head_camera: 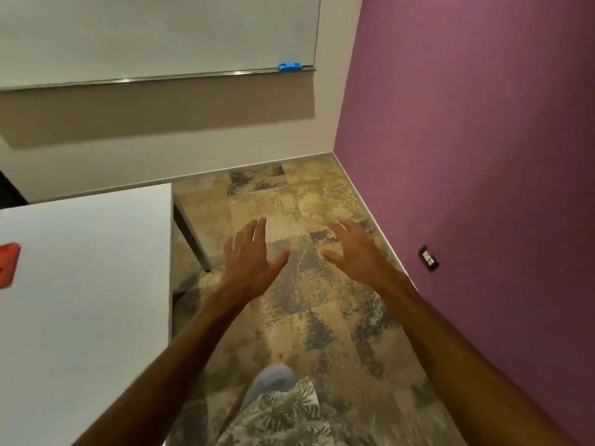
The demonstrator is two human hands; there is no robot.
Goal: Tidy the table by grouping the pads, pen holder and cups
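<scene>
My left hand and my right hand are stretched out in front of me over the floor, to the right of the white table. Both have their fingers spread and hold nothing. A red object, cut off by the left edge of the view, lies on the table far from both hands; I cannot tell what it is. No cups, pads or pen holder show in this view.
A whiteboard with a blue eraser on its ledge hangs on the far wall. A purple wall with a socket closes off the right. Patterned carpet lies between table and wall. A table leg slants down.
</scene>
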